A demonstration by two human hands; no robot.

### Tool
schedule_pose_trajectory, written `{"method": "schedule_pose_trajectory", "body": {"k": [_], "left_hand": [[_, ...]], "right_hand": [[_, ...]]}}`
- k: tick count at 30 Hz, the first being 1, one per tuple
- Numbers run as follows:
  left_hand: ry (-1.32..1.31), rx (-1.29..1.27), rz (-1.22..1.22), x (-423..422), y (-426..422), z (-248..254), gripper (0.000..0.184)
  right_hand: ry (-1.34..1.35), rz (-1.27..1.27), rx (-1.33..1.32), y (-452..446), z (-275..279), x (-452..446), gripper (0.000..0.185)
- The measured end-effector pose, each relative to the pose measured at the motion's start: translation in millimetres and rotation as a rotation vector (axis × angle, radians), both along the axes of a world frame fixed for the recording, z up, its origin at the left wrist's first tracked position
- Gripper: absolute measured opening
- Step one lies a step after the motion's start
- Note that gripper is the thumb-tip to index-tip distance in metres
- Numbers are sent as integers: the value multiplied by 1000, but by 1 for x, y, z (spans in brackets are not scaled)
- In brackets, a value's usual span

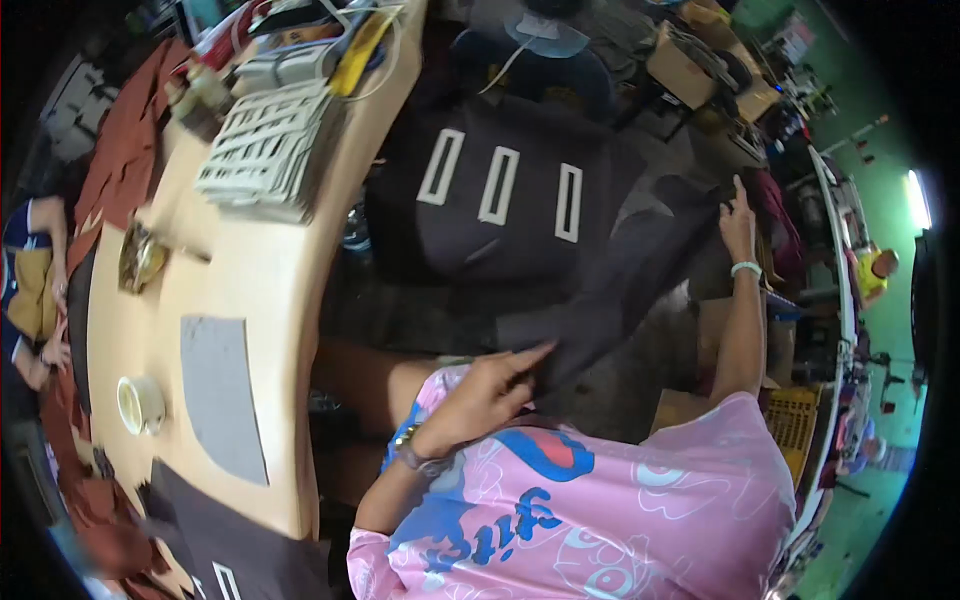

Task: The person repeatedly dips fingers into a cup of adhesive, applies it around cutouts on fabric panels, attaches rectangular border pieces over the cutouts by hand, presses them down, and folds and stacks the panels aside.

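A dark cloth piece (640, 280) is stretched between my hands. My right hand (738, 225), with a pale bracelet at the wrist, is out to the right, its index finger extended and the others closed at the cloth's far corner. My left hand (487, 398), wearing a watch, is close to my body, fingers closed at the near edge of the cloth; its thumb is partly hidden. Beyond lies a dark fabric panel (530, 225) bearing three white rectangular frames (498, 185). Whether this panel and the stretched cloth are one piece, I cannot tell.
A light wooden table (285, 300) runs along the left. It holds a stack of white slotted templates (265, 150), a grey curved pattern piece (222, 390), a cup (140, 404) and dark fabric (240, 530). Another person's arms (52, 300) rest beside reddish cloth. Cardboard boxes (690, 65) stand behind.
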State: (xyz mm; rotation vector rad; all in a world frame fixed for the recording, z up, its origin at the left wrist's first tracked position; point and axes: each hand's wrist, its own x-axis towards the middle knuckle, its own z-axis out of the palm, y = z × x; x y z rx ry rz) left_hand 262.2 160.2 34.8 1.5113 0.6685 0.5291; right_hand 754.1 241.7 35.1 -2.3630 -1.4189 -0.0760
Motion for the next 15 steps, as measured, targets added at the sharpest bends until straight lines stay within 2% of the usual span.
{"method": "schedule_pose_trajectory", "body": {"k": [2, 5, 7, 8, 12, 14, 15], "left_hand": [[-38, 56, -48, 36, 0, -18, 50], [24, 65, -106, 58, 10, -26, 47], [-24, 152, 81, 66, 14, -45, 49], [-48, 196, 181, 68, 16, -56, 50], [241, 314, 354, 46, 31, -56, 51], [443, 486, 457, 31, 31, -67, 60], [574, 520, 499, 21, 31, -71, 63]], "right_hand": [[-187, -25, 36, 5, 0, 46, 62], [-201, -41, 40, 41, 5, 69, 61], [-200, -44, 19, 79, 0, 59, 58], [-206, 57, 133, 98, -12, 54, 56], [-132, 127, 87, 178, -62, -5, 53], [-124, 248, 145, 212, -95, -44, 55], [-70, 182, 54, 228, -99, -74, 57]]}}
